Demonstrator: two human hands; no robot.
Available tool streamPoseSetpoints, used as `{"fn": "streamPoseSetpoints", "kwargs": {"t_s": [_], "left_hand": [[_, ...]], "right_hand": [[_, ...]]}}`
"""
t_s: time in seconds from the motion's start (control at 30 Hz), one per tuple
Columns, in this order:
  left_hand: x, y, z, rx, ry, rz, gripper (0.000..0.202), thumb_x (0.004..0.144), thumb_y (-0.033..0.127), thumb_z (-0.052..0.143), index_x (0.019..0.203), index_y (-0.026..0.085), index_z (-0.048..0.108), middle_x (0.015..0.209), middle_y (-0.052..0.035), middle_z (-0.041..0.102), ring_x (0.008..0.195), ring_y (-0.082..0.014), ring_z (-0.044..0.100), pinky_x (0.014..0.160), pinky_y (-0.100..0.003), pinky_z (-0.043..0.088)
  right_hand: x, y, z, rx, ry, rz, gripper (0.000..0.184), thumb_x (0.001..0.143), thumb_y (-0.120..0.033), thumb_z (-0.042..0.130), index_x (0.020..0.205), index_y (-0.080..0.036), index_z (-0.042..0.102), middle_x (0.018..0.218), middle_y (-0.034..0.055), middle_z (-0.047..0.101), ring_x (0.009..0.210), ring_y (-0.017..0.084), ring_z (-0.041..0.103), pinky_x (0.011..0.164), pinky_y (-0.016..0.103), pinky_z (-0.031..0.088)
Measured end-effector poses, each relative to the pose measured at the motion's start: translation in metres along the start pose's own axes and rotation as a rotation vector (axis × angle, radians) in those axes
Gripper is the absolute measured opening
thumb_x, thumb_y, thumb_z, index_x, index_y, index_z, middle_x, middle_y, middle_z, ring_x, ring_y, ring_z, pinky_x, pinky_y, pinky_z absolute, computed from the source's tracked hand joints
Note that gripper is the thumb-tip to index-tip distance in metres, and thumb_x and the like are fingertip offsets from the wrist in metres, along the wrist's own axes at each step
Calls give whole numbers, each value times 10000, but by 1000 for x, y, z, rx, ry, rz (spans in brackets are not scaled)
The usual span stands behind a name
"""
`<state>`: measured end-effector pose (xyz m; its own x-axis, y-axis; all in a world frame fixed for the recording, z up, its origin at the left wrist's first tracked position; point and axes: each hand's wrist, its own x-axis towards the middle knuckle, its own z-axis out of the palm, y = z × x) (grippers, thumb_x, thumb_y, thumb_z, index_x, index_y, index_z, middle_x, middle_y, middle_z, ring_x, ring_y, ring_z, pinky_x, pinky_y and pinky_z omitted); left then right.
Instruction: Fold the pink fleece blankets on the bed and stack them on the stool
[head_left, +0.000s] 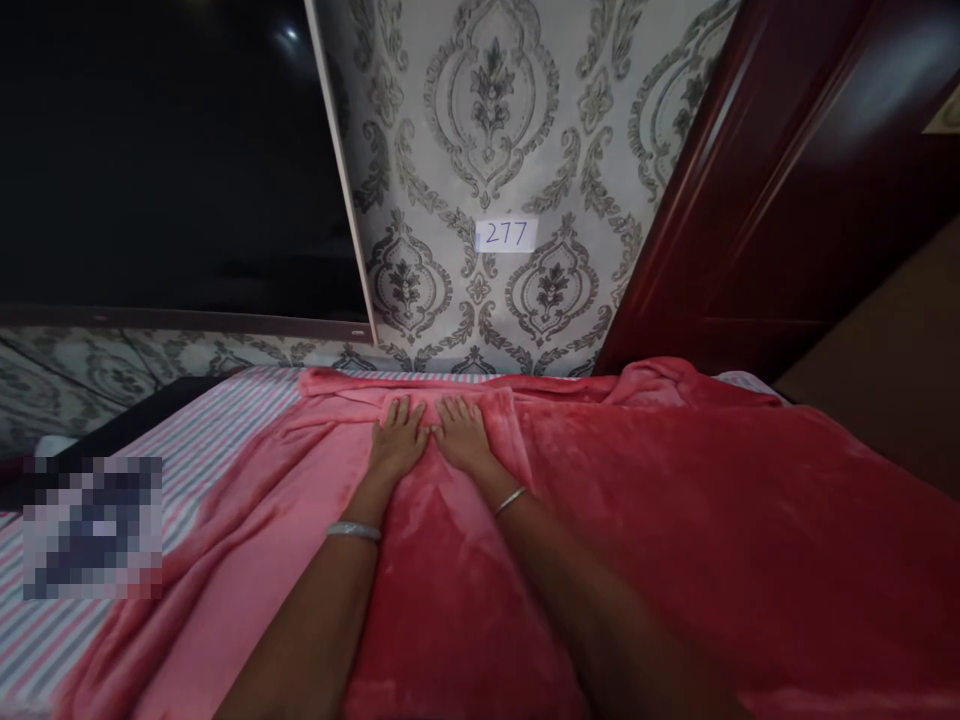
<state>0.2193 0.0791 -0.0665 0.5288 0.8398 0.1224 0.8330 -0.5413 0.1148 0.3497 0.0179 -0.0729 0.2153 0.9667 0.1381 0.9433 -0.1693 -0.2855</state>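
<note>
Pink fleece blanket (615,520) covers most of the bed, spread over a striped sheet (217,420) that shows bare along the left side and in a thin strip at the far edge. Its far edge lies rumpled and folded near the wall, and long creases run down its left side. Both hands rest flat on the blanket close to that far edge, side by side, with their inner edges touching or nearly so. The left hand (397,440) lies palm down with its fingers loosely spread and pointing toward the wall; a silver bangle (354,531) sits on its wrist. The right hand (463,436) lies the same way, palm down, fingers slightly apart, holding nothing, with a thinner bracelet (510,500) on its wrist. Behind the bed stands damask-patterned wallpaper (525,120) bearing a small white label (506,235) that reads 277. A dark window (172,150) fills the upper left, and dark red wooden furniture (787,180) rises at the right.
</note>
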Motion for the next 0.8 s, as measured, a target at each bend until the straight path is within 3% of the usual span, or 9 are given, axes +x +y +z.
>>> {"fn": "streamPoseSetpoints", "kwargs": {"t_s": [0.17, 0.33, 0.5, 0.8], "left_hand": [[-1, 3, -5, -1, -30, -6, 608, 1033, 410, 332, 1615, 235, 324, 1723, -95, 170, 1597, -287, 135, 1214, -576, 313], [-3, 6, -11, -5, -36, -11, 609, 1035, 427, 319, 1615, 239, 324, 1725, -87, 164, 1597, -274, 135, 1223, -560, 311], [-3, 6, -11, -16, -54, -21, 618, 1038, 450, 303, 1625, 255, 292, 1729, -69, 144, 1601, -256, 115, 1232, -557, 298], [0, -2, -3, -87, 7, 5, 611, 1028, 464, 352, 1609, 277, 330, 1721, -67, 189, 1594, -274, 153, 1192, -592, 358]], "right_hand": [[-2, 21, -11, -25, -30, 124, 689, 1058, -530, 296, 1638, -160, 282, 1713, 111, 183, 1586, 257, 151, 1271, 494, 93], [-11, 53, -23, -67, -38, 243, 727, 1055, -538, 305, 1637, -105, 258, 1719, 129, 145, 1592, 252, 109, 1272, 479, 61], [-24, 79, -24, -36, -60, 330, 745, 1053, -527, 294, 1647, -88, 196, 1727, 138, 72, 1594, 243, 92, 1263, 462, 131], [-27, 84, -19, -26, 0, 322, 740, 1051, -516, 307, 1645, -88, 201, 1722, 155, 121, 1586, 250, 132, 1253, 452, 170]]}}
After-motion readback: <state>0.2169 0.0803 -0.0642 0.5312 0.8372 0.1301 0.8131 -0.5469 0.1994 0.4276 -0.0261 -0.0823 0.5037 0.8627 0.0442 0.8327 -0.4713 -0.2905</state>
